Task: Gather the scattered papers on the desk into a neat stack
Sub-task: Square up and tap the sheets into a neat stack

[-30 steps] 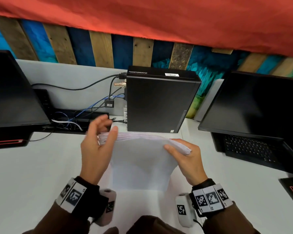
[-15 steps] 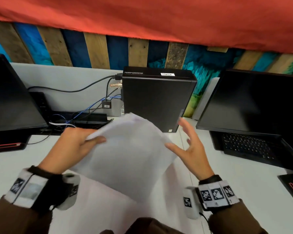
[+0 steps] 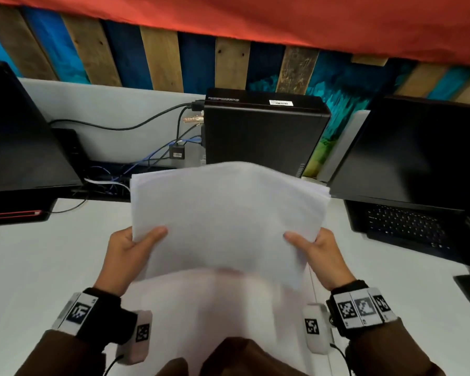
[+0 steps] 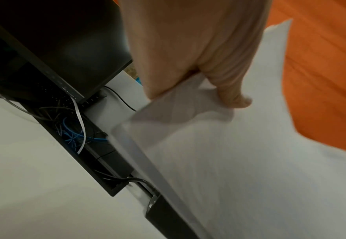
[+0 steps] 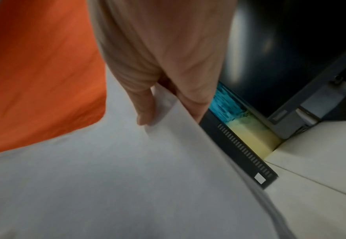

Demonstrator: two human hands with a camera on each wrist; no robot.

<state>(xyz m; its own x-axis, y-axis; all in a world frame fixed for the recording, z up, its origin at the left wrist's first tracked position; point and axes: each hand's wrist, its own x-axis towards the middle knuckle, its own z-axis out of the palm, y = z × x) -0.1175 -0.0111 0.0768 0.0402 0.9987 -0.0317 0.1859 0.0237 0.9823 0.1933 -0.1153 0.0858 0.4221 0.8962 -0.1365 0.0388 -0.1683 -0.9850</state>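
The right hand (image 3: 322, 257) is rejoining the left hand (image 3: 125, 256) on the paper stack (image 3: 228, 221); thumbs on top, fingers hidden beneath, both pinching opposite side edges above the desk (image 3: 38, 267); squaring looks next.

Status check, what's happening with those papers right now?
Left hand and right hand grip the paper stack, lifted off desk. Computer tower behind, clear.

My fingers sit behind the paper stack (image 3: 228, 218); only thumbs show on top. Stack's near edge is motion-blurred, sheet count unreadable. Stack covers the lower front of the computer tower (image 3: 263, 131). Left monitor (image 3: 19, 137) is cut by the frame edge.
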